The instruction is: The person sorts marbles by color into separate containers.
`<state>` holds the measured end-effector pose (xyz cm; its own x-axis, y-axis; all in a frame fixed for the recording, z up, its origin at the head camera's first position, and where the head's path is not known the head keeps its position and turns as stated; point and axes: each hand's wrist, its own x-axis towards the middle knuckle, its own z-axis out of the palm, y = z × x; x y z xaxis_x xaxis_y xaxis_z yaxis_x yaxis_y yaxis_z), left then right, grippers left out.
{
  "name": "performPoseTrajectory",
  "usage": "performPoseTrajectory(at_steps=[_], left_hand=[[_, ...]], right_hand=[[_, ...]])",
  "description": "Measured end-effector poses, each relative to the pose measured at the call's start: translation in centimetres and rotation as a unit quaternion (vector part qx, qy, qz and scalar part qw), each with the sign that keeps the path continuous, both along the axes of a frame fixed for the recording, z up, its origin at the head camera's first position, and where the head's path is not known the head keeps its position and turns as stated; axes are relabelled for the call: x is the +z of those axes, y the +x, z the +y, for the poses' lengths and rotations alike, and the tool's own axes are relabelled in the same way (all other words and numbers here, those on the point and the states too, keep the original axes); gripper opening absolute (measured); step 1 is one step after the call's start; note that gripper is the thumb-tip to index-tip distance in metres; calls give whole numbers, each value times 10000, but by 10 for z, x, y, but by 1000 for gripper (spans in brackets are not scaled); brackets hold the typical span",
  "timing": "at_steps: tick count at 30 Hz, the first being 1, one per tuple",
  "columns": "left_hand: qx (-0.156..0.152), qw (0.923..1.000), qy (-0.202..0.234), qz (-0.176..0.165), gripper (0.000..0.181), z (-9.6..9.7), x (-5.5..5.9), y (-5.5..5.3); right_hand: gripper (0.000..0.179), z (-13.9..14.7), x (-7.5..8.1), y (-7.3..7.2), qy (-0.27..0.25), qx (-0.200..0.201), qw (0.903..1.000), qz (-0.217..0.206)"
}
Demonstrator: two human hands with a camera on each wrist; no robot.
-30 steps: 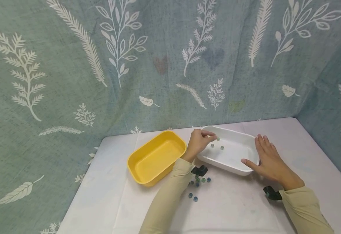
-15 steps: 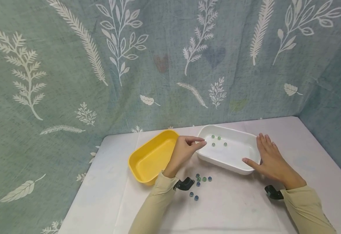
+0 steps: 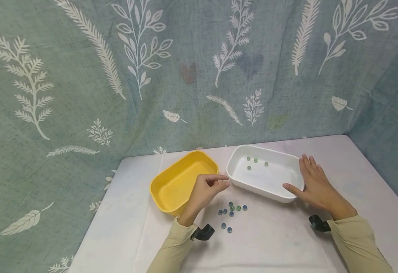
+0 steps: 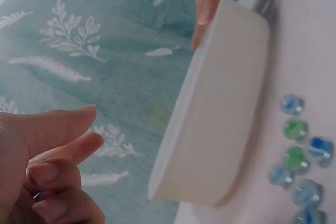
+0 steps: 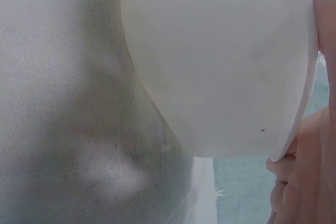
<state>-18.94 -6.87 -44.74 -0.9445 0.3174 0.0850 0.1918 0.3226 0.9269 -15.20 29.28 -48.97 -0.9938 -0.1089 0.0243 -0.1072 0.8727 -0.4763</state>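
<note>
My left hand (image 3: 203,192) hovers between the yellow tub and the white tub, above the table. Its index finger reaches forward near the thumb, the other fingers are curled in, and nothing shows between them in the left wrist view. My right hand (image 3: 316,191) rests with straight, spread fingers on the right end of the white tub (image 3: 275,181), thumb over the rim. Several green glass marbles (image 3: 256,160) lie inside that tub. Blue marbles (image 3: 229,229) and green marbles (image 4: 295,129) lie loose on the table, just right of my left hand.
A yellow tub (image 3: 176,185) stands to the left, partly behind my left wrist, with no marbles visible inside. The white tablecloth (image 3: 274,242) covers the table. A leaf-patterned curtain (image 3: 192,91) hangs behind the table's far edge.
My left hand has drawn back from over the white tub, down and left toward the loose marbles. A green marble has been let go into the tub. The right hand stays put.
</note>
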Motion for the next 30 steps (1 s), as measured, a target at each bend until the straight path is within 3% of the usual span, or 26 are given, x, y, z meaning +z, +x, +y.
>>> performPoseTrajectory(at_steps=[10, 17, 23, 30], left_hand=[[-204, 9991, -224, -310, 30, -8, -24, 10], [-263, 9957, -777, -430, 27, 1, -41, 14], [-386, 9911, -1233, -326, 20, 12, -50, 18], [-430, 9844, -1662, -380, 18, 19, -51, 20]], right_hand=[[118, 0, -1, 1, 0, 6, 10000, 98], [118, 0, 0, 0, 17, -3, 9999, 128], [118, 0, -1, 0, 22, -10, 10000, 73], [119, 0, 0, 0, 9, -11, 10000, 28]])
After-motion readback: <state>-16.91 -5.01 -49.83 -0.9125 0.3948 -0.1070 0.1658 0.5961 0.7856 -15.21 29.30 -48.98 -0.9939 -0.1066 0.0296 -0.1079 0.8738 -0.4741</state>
